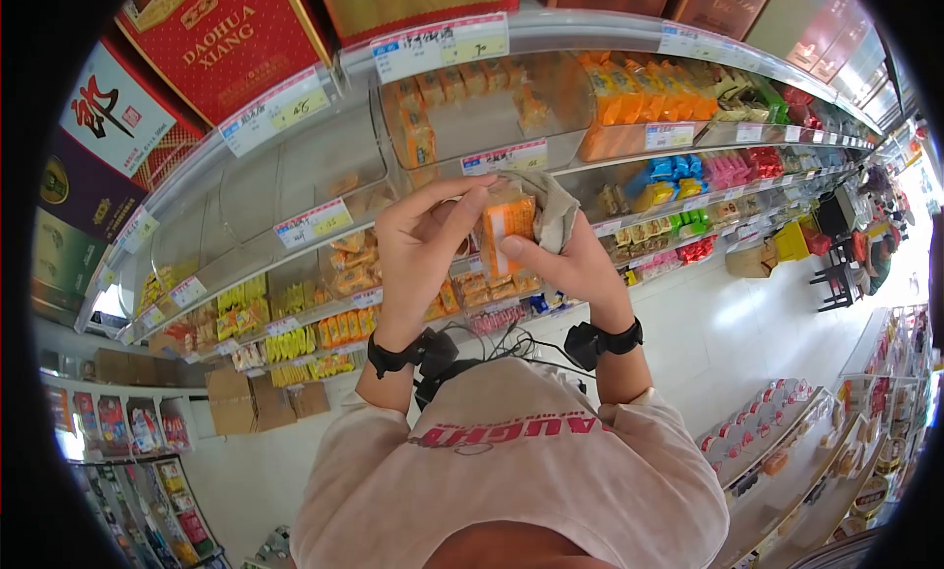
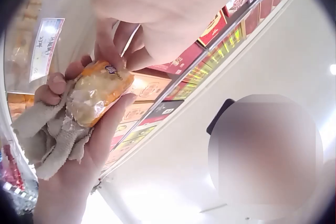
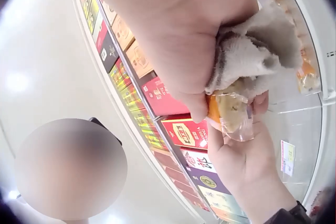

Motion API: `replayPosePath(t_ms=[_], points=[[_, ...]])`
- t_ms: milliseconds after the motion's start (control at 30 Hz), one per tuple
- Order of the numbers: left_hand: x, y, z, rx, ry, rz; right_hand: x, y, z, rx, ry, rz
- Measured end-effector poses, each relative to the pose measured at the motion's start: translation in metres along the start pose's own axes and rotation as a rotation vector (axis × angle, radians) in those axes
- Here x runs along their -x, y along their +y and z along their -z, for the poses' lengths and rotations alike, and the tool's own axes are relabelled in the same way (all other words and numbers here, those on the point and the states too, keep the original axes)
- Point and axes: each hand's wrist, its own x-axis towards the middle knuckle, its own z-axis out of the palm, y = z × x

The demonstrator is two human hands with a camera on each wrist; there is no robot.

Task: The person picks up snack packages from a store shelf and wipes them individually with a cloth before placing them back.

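Note:
In the head view my right hand [image 1: 580, 266] grips an orange-wrapped snack pack [image 1: 509, 237], its thumb across the front. A crumpled grey cloth [image 1: 553, 207] is bunched in the same hand, against the pack. My left hand [image 1: 418, 239] pinches the pack's edge with curled fingers. The left wrist view shows the pack's clear window [image 2: 94, 98], pale food inside, and the cloth [image 2: 58, 137] draped between the right hand's fingers. In the right wrist view the cloth [image 3: 252, 56] covers part of the right palm, and the left fingers sit close around the wrapper.
Behind the hands, a shelf bin [image 1: 472, 126] holds similar orange packs. Price tags [image 1: 504, 157] line the shelf fronts. Large red gift boxes [image 1: 221, 43] stand above. Lower tiers carry colourful wrapped snacks [image 1: 349, 325]. Cardboard boxes [image 1: 258, 400] sit on the floor at left.

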Motion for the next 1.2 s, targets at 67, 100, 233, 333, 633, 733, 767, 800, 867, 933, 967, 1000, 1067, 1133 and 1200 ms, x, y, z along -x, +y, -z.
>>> replayPosePath(t_ms=[67,100,233,333,633,733,767,800,867,933,967,1000,1067,1133,1200], points=[[0.003,-0.001,0.001,0.083,0.006,-0.043,0.001,-0.001,0.000,0.068,-0.017,-0.010],[0.004,-0.001,0.003,0.113,0.009,-0.006,0.000,-0.004,0.000,0.126,-0.022,0.007],[0.001,-0.001,0.016,0.104,-0.053,0.144,-0.002,-0.009,-0.001,0.293,-0.037,0.009],[-0.002,-0.003,0.032,0.031,-0.145,0.182,-0.001,0.000,-0.002,0.408,-0.043,0.042],[0.008,-0.023,0.031,-0.217,0.039,-0.012,0.000,0.014,-0.015,0.429,-0.009,0.027],[0.013,-0.026,0.022,-0.123,0.132,0.024,0.004,0.017,-0.019,0.257,0.009,-0.049],[0.014,-0.026,0.021,-0.137,0.139,0.022,0.004,0.019,-0.019,0.202,0.011,-0.075],[0.016,-0.027,0.020,-0.150,0.146,0.021,0.005,0.021,-0.017,0.185,0.009,-0.071],[0.019,-0.028,0.016,-0.142,0.154,-0.004,0.007,0.026,-0.016,0.148,0.007,-0.068],[0.021,-0.029,0.015,-0.105,0.155,0.004,0.007,0.030,-0.016,0.098,0.006,-0.034],[0.021,-0.030,0.015,-0.071,0.153,0.022,0.007,0.031,-0.016,0.075,0.006,-0.017],[0.021,-0.031,0.015,-0.037,0.151,0.039,0.007,0.030,-0.014,0.101,-0.010,-0.025],[0.021,-0.030,0.017,0.043,0.112,0.074,0.008,0.028,-0.007,0.154,-0.045,-0.039],[0.019,-0.028,0.018,0.028,0.060,0.054,0.008,0.026,-0.005,0.186,-0.051,-0.051],[0.013,-0.025,0.020,-0.078,-0.005,-0.018,0.010,0.025,-0.006,0.216,-0.062,-0.068]])
